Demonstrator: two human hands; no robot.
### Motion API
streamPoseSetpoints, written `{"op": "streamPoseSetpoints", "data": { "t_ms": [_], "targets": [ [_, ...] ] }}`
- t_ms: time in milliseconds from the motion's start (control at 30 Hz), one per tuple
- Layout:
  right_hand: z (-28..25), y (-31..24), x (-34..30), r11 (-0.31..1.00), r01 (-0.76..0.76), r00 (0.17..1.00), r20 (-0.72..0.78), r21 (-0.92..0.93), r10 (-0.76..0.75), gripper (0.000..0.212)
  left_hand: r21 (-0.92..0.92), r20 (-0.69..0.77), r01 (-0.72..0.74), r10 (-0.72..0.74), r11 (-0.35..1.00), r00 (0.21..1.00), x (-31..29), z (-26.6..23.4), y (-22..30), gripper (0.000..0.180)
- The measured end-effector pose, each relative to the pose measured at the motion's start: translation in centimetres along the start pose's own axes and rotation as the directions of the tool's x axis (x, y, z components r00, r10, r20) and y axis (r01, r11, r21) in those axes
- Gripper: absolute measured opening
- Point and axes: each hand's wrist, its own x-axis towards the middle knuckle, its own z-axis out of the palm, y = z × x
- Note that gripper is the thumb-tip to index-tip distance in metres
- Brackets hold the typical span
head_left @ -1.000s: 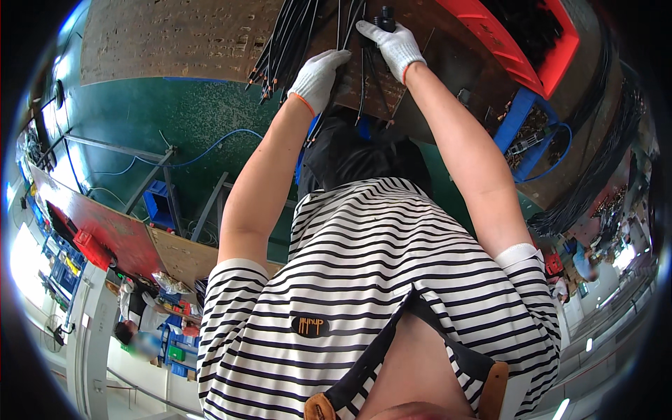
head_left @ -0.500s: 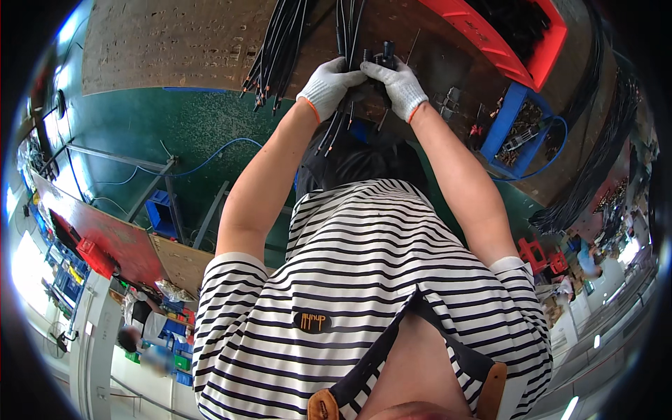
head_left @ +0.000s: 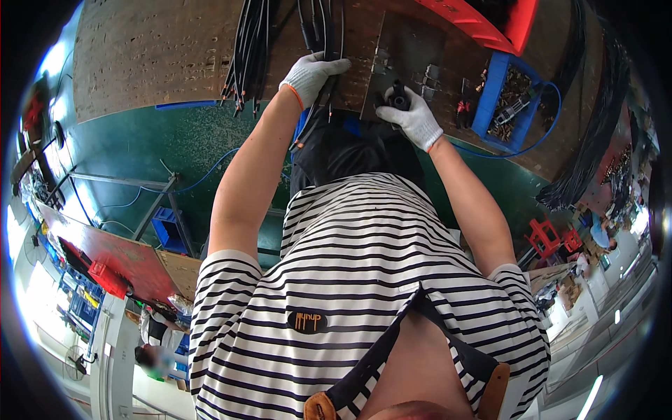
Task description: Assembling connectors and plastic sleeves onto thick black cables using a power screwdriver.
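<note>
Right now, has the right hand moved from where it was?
Yes: against the blue bin, the right hand has come lower in the picture and nearer the bin.

1. Shows a green floor (head_left: 185,136), scuffed pale in places, beside a marked brown worktop (head_left: 154,56).
2. Has a grey metal frame (head_left: 119,180) on that floor, near a red-topped table (head_left: 129,248).
3. Includes a whitish column (head_left: 115,353) and a fan (head_left: 77,361) farther left.
4. Sets red stools (head_left: 542,229) off to the right.
5. Catches glare (head_left: 40,304) at far left, a lit tube (head_left: 591,397) at lower right.

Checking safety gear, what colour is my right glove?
The right glove is white, edged orange; clearest in head view.
</note>
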Motion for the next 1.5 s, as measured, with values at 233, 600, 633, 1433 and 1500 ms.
{"op": "streamPoseSetpoints", "data": {
  "t_ms": [233, 600, 633, 1433, 1500],
  "targets": [
    [-3.3, 3.2, -4.2, 0.989, 0.003, 0.999, 0.041, -0.151, 0.003, 0.043, -0.171, -0.119, -0.110, 0.090, 0.979, 0.989, -0.5, 3.6, -0.3, 0.016],
    [-6.4, 5.2, -8.3, 0.982, -0.062, 0.997, 0.034, -0.176, 0.069, 0.047, -0.316, -0.203, -0.196, 0.136, 0.928, 0.970, -0.3, 5.4, -0.5, 0.010],
    [-6.3, 4.9, -8.3, 0.983, -0.062, 0.997, 0.033, -0.175, 0.068, 0.047, -0.314, -0.202, -0.196, 0.136, 0.929, 0.970, -0.2, 5.4, -0.6, 0.010],
    [-6.0, 2.7, -7.3, 0.994, -0.026, 0.991, 0.125, -0.104, 0.040, 0.037, -0.200, -0.305, -0.281, 0.213, 0.939, 0.928, 0.1, 4.3, -1.3, 0.015],
    [-5.6, 2.6, -6.8, 0.995, -0.035, 0.994, 0.097, -0.094, 0.044, 0.038, -0.142, -0.301, -0.306, 0.253, 0.942, 0.919, -0.1, 4.3, -1.0, 0.017]
  ]
}}
